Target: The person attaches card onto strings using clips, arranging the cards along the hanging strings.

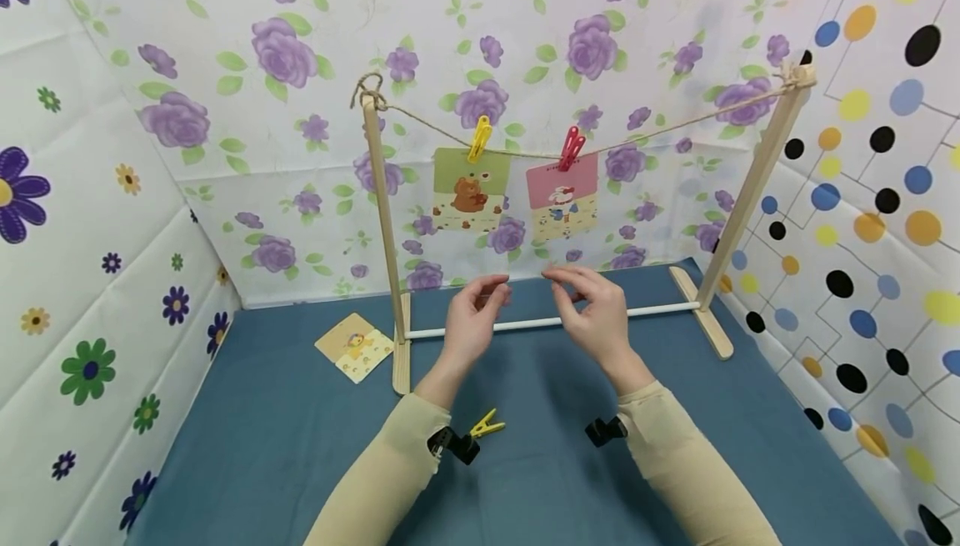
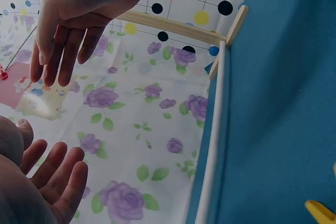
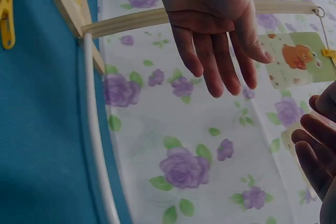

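My left hand (image 1: 471, 317) and right hand (image 1: 598, 313) hover apart over the front of a wooden frame, fingers loosely bent, nothing between them. Above and behind them a sagging string (image 1: 525, 154) carries two cards. A yellow clothespin (image 1: 480, 139) clips the green bear card (image 1: 468, 192), and a red clothespin (image 1: 572, 148) clips the pink card (image 1: 562, 200), which hangs slightly tilted. Both palms also appear in the left wrist view, the right hand (image 2: 84, 14) uppermost. On the table, another yellow clothespin (image 1: 486, 424) lies beside my left wrist.
A third card (image 1: 355, 348) lies flat by the left foot of the frame. Two wooden posts, the left post (image 1: 384, 221) and the right post (image 1: 753, 187), hold the string. A white rod (image 1: 525, 324) joins them low down. Patterned cloth walls surround the blue tabletop (image 1: 285, 429).
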